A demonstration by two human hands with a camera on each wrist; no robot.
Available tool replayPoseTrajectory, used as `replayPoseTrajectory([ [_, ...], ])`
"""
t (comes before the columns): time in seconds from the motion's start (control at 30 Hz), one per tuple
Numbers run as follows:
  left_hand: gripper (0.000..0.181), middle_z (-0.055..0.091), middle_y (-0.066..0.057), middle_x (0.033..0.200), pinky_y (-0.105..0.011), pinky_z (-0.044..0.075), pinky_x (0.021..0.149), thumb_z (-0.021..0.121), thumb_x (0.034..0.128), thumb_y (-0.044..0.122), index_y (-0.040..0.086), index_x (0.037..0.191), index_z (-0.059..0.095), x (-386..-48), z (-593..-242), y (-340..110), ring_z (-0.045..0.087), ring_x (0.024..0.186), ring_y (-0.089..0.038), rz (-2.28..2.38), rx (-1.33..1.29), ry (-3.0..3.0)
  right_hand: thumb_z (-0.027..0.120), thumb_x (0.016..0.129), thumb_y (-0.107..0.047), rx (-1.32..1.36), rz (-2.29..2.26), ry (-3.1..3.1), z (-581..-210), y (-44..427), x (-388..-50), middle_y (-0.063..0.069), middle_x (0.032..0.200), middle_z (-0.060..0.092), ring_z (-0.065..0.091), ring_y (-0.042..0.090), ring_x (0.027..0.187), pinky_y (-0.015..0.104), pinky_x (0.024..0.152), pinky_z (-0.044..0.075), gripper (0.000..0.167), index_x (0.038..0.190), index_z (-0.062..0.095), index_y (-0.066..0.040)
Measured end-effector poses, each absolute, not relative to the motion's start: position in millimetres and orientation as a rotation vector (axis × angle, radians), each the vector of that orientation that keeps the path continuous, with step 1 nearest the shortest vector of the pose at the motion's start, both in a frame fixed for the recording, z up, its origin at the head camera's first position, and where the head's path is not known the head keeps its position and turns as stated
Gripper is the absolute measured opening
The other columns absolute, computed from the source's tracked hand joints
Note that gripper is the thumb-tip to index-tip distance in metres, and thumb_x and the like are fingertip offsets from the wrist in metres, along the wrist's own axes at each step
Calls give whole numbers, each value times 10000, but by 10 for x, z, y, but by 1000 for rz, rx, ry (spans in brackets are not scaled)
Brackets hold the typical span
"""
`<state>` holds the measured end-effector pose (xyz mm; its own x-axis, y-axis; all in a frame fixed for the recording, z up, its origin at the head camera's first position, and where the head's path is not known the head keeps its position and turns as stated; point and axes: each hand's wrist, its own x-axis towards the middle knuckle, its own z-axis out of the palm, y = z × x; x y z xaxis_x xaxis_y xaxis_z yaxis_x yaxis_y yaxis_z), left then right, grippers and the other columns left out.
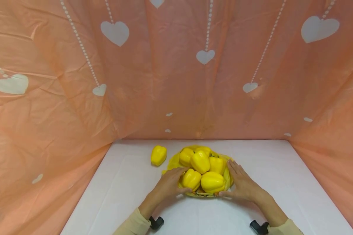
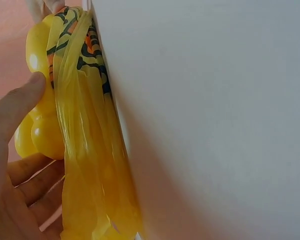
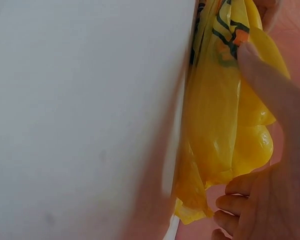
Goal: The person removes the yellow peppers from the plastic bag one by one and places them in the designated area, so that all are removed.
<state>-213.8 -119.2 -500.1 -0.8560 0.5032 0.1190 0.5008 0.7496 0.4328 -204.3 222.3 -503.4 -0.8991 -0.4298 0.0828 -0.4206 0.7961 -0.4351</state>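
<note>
Several yellow bell peppers (image 1: pixel 200 162) lie heaped in an opened yellow plastic bag (image 1: pixel 173 162), its edges folded down around them. In the left wrist view, dark and orange print shows on the front of the bag (image 2: pixel 80 130). At the left side of the heap my left hand (image 1: pixel 171 182) has its thumb and fingers spread, touching the bag and a pepper. My right hand (image 1: pixel 243 184) lies against the right side, fingers fairly straight, its thumb on the bag's front in the right wrist view. The undersides of the peppers are hidden.
One more yellow bell pepper (image 1: pixel 159 155) rests on the white table (image 1: pixel 120 182), left of and behind the bag. A peach-coloured curtain (image 1: pixel 176 81) with white hearts hangs behind the table and along both sides.
</note>
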Motion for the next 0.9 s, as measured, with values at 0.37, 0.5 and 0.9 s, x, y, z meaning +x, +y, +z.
replayPoseTrajectory([
  [0.37, 828, 615, -80, 1503, -474, 523, 1124, 889, 874, 336, 88, 1566, 509, -2119, -5004, -1203, 612, 1345, -257, 813, 868, 2891, 820, 809, -700, -691, -724, 2948, -5073, 2242, -2031, 324, 1731, 172, 161, 508, 1605, 552, 1328, 88, 1332, 1641, 203, 137],
  [0.5, 824, 611, -108, 1486, -487, 548, 1087, 864, 865, 296, 89, 1573, 497, -2120, -4987, -1228, 622, 1311, -265, 846, 869, 2879, 811, 808, -712, -700, -695, 2957, -5060, 2232, -2041, 325, 1731, 173, 168, 511, 1602, 594, 1312, 134, 1333, 1641, 206, 135],
  [0.9, 835, 587, -129, 1505, -528, 522, 1118, 848, 877, 288, 50, 1586, 475, -2107, -4917, -1305, 599, 1337, -288, 965, 872, 2825, 816, 806, -717, -680, -698, 2935, -5049, 2237, -2076, 307, 1745, 145, 145, 499, 1613, 628, 1300, 135, 1344, 1654, 187, 116],
])
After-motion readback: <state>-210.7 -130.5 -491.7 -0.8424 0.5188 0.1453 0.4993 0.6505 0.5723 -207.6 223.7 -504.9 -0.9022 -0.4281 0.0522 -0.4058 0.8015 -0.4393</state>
